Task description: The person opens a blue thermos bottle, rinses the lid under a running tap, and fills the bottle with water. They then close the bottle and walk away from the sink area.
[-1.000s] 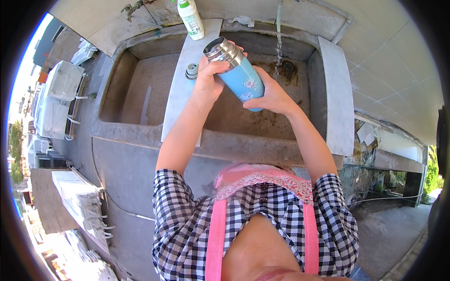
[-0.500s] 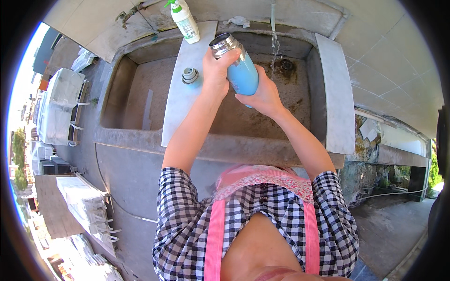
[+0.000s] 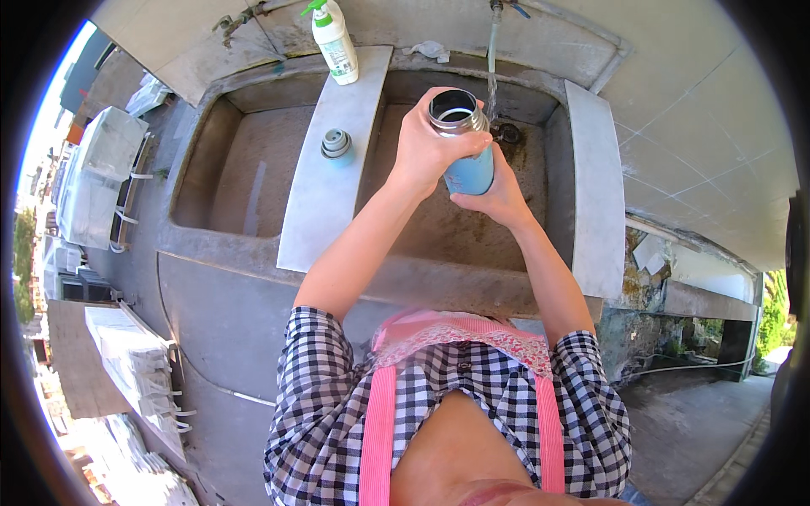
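A light blue insulated bottle (image 3: 471, 175) with a silver neck is held over the right basin, its uncapped mouth tipped up toward me. My left hand (image 3: 424, 145) wraps round the bottle near its neck, thumb across the front. Lower down, my right hand (image 3: 504, 196) grips the bottle near its base. Behind it, water runs from the tap (image 3: 494, 42) past the bottle toward the drain (image 3: 507, 133). The grey and blue bottle lid (image 3: 337, 145) stands on the pale slab (image 3: 325, 198) between the basins.
A white pump bottle (image 3: 337, 52) with a green top stands at the slab's far end. A second pale slab (image 3: 597, 190) lies along the right side of the stone sink (image 3: 422, 271). A crumpled whitish scrap (image 3: 430, 51) rests on the back ledge. Wrapped pale stacks (image 3: 105, 177) stand at the left.
Both hands have moved the bottle to the right, closer to the stream. Its mouth now faces me more, and its dark inside shows.
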`<state>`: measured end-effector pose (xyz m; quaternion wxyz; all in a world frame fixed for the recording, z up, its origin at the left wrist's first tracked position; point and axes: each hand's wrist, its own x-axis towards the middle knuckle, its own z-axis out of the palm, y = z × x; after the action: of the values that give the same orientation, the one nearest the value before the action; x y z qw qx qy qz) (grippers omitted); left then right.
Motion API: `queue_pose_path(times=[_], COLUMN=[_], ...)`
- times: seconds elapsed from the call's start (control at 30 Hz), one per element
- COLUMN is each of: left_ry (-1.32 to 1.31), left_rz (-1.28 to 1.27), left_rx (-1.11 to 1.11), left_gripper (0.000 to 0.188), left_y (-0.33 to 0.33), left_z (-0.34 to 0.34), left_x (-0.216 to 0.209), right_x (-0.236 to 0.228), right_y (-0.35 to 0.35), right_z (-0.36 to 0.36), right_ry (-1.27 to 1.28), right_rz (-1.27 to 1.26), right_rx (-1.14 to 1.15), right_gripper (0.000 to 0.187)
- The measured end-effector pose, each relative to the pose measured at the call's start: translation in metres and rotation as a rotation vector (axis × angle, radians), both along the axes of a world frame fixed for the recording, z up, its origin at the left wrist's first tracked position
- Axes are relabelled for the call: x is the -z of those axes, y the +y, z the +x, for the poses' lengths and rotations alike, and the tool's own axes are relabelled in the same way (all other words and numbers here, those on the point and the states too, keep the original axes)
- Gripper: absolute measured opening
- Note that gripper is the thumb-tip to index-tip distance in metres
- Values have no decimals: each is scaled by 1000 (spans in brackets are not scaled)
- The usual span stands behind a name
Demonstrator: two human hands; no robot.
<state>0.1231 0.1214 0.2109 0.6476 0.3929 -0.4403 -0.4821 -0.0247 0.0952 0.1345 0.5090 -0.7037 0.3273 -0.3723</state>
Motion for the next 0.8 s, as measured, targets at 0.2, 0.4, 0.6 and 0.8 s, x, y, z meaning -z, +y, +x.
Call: queue_pose_path(times=[0.2,0.4,0.6,0.8], left_ry=[12,465,287,-9], left_rz=[-75,17,233,427], left_rx=[389,548,285,-199], left_gripper=[62,66,50,52], left_y=[2,-34,-54,-101], left_z=[20,16,2,-33], left_x=[2,44,111,144], right_x=[5,27,53,79], right_y=[8,5,-17,-72], right_z=[-3,5,-3,-6], right_ry=[-190,-600,-221,401], right_rz=[324,821,461,194], right_rx=[-372,-686,-112,262], right_gripper=[89,82,77,81])
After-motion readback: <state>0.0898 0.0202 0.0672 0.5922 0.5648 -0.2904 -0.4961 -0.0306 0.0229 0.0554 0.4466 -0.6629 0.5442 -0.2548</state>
